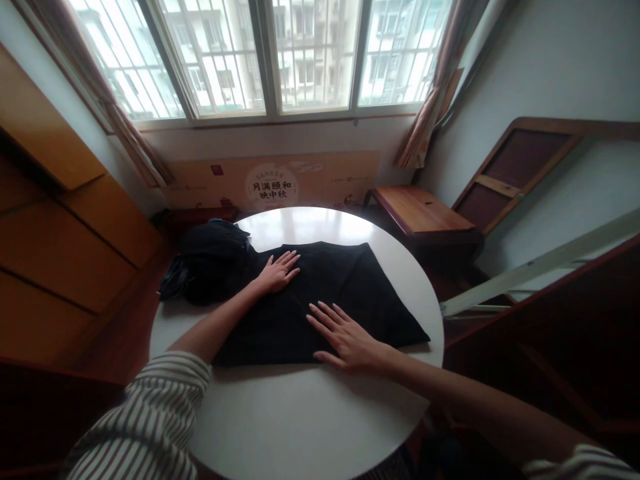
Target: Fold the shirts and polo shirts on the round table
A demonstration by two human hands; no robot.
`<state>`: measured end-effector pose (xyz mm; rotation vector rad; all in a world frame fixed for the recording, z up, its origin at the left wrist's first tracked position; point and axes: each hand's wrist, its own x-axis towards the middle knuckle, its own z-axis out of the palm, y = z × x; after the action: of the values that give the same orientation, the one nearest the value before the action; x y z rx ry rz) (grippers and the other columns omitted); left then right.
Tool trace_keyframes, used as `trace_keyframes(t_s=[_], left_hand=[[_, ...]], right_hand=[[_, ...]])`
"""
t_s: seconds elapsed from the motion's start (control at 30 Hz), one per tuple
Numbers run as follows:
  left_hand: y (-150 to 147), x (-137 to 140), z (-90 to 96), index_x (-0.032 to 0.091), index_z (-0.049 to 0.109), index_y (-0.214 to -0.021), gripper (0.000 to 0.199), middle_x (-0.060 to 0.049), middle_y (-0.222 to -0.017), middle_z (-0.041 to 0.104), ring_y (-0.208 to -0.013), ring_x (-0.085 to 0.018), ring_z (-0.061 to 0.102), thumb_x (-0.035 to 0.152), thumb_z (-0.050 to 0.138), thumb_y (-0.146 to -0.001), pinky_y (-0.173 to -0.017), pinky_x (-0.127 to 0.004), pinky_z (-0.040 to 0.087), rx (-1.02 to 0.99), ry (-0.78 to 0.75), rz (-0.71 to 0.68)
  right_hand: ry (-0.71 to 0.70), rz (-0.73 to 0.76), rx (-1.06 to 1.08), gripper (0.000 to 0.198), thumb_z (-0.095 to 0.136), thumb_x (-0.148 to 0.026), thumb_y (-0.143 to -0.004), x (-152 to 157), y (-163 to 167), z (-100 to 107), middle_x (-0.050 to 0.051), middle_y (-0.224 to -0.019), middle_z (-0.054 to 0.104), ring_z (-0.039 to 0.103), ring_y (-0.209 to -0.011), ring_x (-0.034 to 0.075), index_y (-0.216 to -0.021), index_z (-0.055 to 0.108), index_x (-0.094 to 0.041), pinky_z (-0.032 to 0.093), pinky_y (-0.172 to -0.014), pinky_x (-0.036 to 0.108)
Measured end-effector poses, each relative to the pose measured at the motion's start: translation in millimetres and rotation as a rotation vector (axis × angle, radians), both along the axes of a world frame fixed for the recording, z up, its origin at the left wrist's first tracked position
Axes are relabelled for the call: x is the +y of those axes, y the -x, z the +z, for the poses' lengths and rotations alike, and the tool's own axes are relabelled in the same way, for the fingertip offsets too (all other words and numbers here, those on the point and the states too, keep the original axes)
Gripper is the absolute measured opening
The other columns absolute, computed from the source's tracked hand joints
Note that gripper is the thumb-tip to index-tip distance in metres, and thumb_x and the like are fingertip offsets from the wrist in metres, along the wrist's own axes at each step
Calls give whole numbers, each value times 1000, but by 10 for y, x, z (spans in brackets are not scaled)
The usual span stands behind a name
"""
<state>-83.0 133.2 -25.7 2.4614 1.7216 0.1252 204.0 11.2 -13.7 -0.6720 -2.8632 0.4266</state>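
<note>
A black garment (pixel 370 293) lies spread nearly flat on the round white table (pixel 300 420); its exact kind is hard to tell. My left hand (pixel 278 272) rests palm down on its upper left part, fingers outstretched. Lower and to the right, my right hand (pixel 345 339) lies on the cloth near its front edge with the fingers spread. Neither hand grips anything. Left of the spread cloth sits a heap of dark clothes (pixel 210 257), bunched up at the table's edge.
A wooden stool (pixel 425 210) stands behind the table at the right, near a leaning wooden frame (pixel 515 160). Orange cabinets (pixel 60 247) line the left side. Beneath the barred window (pixel 320 53) is a printed cardboard panel (pixel 315 177).
</note>
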Motion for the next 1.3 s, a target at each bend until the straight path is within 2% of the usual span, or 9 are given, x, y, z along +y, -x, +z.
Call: trace_keyframes(t_s=[0.13,0.27,0.57,0.73,0.9,1.0,1.1,1.2,1.3], left_hand=[[-37,-10,6,29,20,-156,58,-4,-163,17,-150,-25,16,50,26,-102,-117,-61,10,-9,-4,12],[-44,-17,15,29,21,-156,57,-3,-163,17,-150,-25,16,48,26,-102,-118,-60,10,-8,-9,19],[-6,-17,-15,29,18,-157,59,-3,-164,15,-150,-25,15,50,24,-102,-119,-58,11,3,-10,4],[-9,1,-23,31,18,-156,59,-1,-164,15,-150,-24,15,51,24,-102,-119,-58,9,-4,-4,10],[-15,0,-18,34,19,-156,57,2,-164,15,-151,-22,14,52,25,-101,-120,-56,8,-13,-5,23],[-23,-7,-20,29,16,-157,61,0,-164,11,-151,-22,10,52,22,-101,-120,-56,8,-22,-18,84],[-26,9,-44,17,11,-158,68,-8,-164,6,-152,-24,6,53,18,-100,-120,-54,9,-34,-37,261],[-13,59,-72,10,10,-157,73,-15,-163,8,-151,-25,10,55,16,-100,-120,-52,12,-39,-16,368],[-4,111,-68,13,14,-157,73,-15,-163,13,-151,-25,13,56,16,-99,-120,-51,14,-39,-6,364]], right_hand=[[74,72,13,76,47,-53,-96,-191,-184,200,17,-160,23,20,-148,29,-156,25,-13,20,-120,48],[86,25,64,56,32,-42,-103,143,-11,282,12,-155,39,32,-144,22,-153,33,-16,27,-118,42],[-214,-529,-88,36,58,-36,-96,1183,-376,183,10,-130,58,60,-111,24,-128,57,-19,52,-92,46],[-219,-561,-87,36,60,-35,-95,1217,-465,326,10,-125,59,62,-105,23,-126,57,-17,54,-87,44],[-200,-494,-76,35,60,-35,-95,1261,-91,409,10,-125,59,62,-105,23,-126,57,-17,54,-88,44],[-172,-417,-77,40,54,-43,-97,1188,258,370,10,-136,56,56,-119,27,-130,57,-21,47,-99,48],[-91,-237,-87,59,42,-58,-97,868,523,232,10,-153,42,31,-142,35,-144,48,-23,27,-114,55],[7,-7,-54,81,39,-67,-93,340,550,83,13,-161,22,9,-149,37,-156,26,-18,7,-117,61],[80,157,-12,83,41,-68,-92,-121,386,61,15,-163,14,8,-150,34,-157,22,-20,3,-118,60]])
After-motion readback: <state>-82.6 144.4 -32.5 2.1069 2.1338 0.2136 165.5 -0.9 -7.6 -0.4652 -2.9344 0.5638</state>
